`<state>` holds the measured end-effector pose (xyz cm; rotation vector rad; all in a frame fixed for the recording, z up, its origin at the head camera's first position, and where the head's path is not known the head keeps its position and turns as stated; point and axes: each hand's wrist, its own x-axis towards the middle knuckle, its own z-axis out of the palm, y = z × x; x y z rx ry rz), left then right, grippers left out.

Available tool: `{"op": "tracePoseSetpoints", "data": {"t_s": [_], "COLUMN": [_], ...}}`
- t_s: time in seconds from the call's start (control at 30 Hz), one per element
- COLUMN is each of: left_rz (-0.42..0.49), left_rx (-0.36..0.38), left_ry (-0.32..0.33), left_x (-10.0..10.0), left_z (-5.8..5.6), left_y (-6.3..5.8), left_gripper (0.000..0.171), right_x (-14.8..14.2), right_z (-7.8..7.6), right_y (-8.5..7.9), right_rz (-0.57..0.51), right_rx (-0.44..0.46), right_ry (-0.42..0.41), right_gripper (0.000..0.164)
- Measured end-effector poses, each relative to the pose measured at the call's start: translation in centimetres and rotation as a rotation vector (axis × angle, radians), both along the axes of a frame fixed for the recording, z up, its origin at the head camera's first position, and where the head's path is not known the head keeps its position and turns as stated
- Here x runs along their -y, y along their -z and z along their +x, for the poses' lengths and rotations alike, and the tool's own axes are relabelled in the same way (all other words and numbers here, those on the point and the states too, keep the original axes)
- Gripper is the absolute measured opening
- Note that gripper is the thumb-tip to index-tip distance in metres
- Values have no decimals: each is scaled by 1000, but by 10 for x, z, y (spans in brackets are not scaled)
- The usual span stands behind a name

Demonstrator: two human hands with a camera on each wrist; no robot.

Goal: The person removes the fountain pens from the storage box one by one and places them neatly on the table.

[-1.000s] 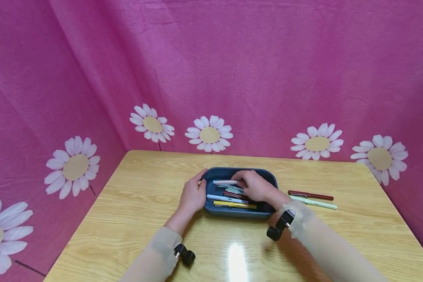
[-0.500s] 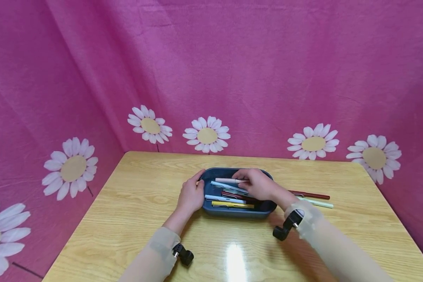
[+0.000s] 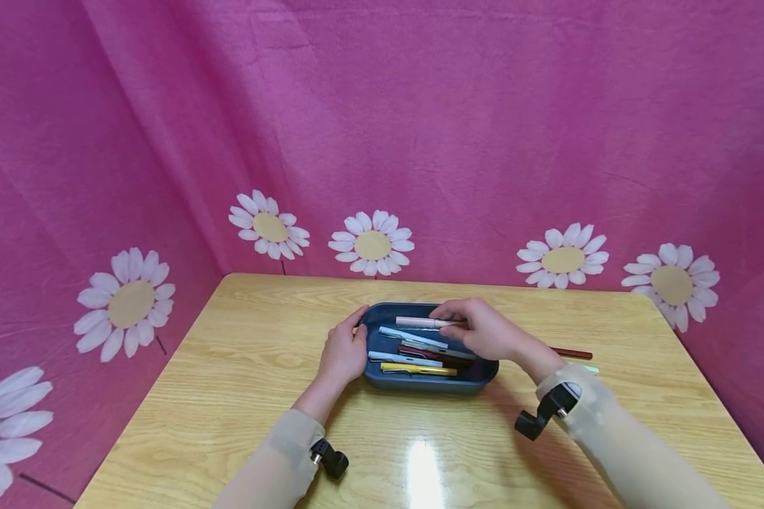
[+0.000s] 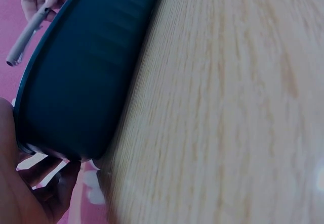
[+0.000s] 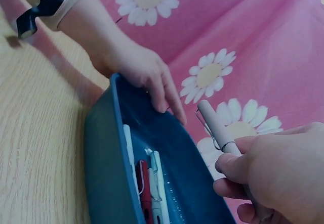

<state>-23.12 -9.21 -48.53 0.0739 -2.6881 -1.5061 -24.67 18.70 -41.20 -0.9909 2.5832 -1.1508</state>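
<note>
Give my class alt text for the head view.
A right hand pinches a pink pen over a dark blue tray holding other pens; the left hand grips the tray's left end. Two pens lie on the wooden table.

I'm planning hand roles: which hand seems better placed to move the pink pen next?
Probably the right hand: it pinches the pink pen, while the left hand is occupied, holding the tray at its left end.
</note>
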Motion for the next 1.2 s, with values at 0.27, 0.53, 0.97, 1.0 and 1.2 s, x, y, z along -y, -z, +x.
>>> {"op": "tracePoseSetpoints", "data": {"t_s": [0.27, 0.53, 0.97, 1.0, 1.2], "left_rz": [7, 2, 5, 8, 3], "left_rx": [6, -10, -1, 0, 6], "left_ry": [4, 14, 9, 10, 9], "left_x": [0, 1, 0, 0, 0], "left_z": [0, 0, 0, 0, 0], "left_y": [0, 1, 1, 0, 0], "left_gripper": [45, 46, 46, 46, 46], "right_x": [-11, -21, -41, -43, -54], "right_z": [10, 21, 36, 37, 40], "right_y": [-11, -24, -31, -31, -32], "right_rz": [-37, -49, -58, -58, -48], "right_rx": [22, 10, -92, -96, -101], "right_ry": [-17, -5, 38, 42, 68], "right_gripper": [25, 25, 22, 21, 22]}}
